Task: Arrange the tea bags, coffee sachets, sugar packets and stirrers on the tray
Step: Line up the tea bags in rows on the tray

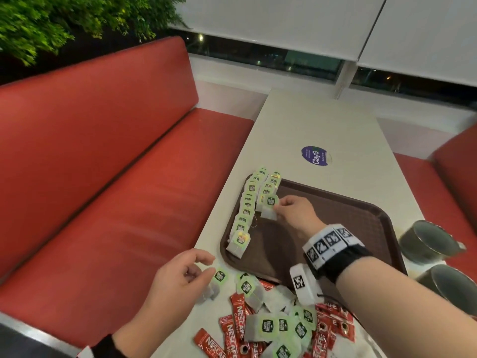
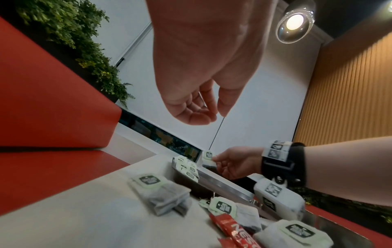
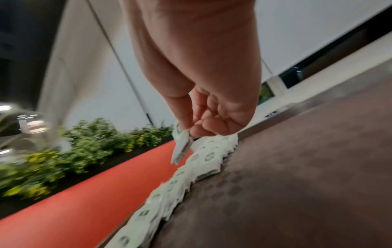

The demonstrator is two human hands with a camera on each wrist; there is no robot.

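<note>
This is a booth in a café or fast-food restaurant. Red padded bench seats [image 1: 103, 156] face each other across a narrow pale table [image 1: 317, 125] set against a window with white roller blinds [image 1: 284, 19], dark outside, and a hedge of green foliage [image 1: 64, 19] runs behind the left bench's backrest. A brown plastic serving tray [image 1: 361, 218] lies on the table beside a round purple sticker [image 1: 315, 155] and two metal cups [image 1: 428, 244], while a glass pendant lamp [image 2: 296, 21] and a wall of ribbed wood panelling [image 2: 347, 94] complete the dining-room fittings.
</note>
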